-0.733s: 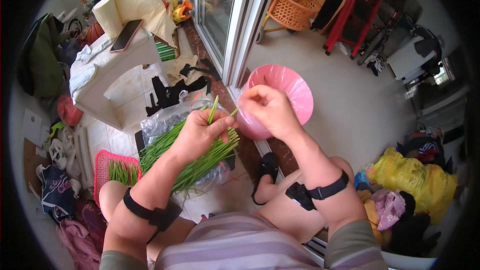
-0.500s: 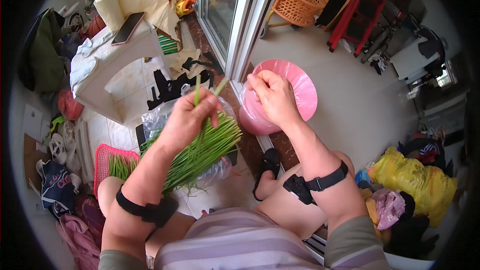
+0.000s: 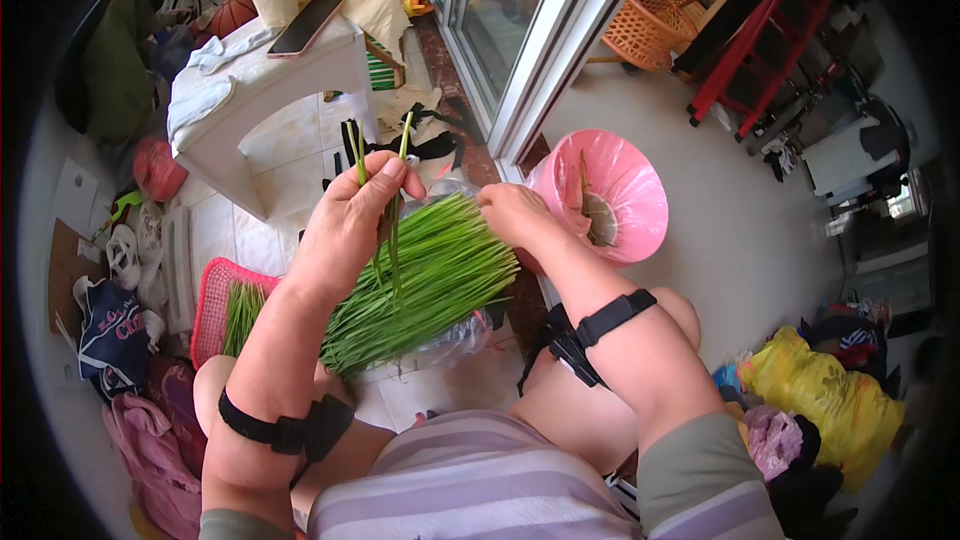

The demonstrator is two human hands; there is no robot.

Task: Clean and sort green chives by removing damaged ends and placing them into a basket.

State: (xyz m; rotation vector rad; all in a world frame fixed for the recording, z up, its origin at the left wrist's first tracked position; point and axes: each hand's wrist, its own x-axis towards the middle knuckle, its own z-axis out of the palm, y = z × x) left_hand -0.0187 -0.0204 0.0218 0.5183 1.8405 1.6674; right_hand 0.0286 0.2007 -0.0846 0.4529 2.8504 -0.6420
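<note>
Long thin green stalks, by their look chives (image 3: 420, 280), lie in a thick bundle in front of me on clear plastic. My left hand (image 3: 350, 215) is above the bundle's left side, thumb and fingers closed on a few chive stalks that stick up past the fingertips and hang below. At the bundle's far right end is my right hand (image 3: 515, 215), its fingers bent together against the stalk ends. Whatever those fingers pinch is hidden. Just beyond that hand stands a pink bin (image 3: 640, 195) lined with clear plastic, with a few green scraps inside.
A pink basket (image 3: 212, 310) to the left holds more green stalks. Farther back, a white stool (image 3: 260, 90) carries a phone (image 3: 307, 27) and cloths. A sliding door frame (image 3: 575, 50) rises behind the bin. A yellow bag (image 3: 825, 390) lies at right.
My right hand has moved from over the pink bin's rim to the far end of the bundle. My left hand keeps its stalks. The view has shifted, showing the bin's inside.
</note>
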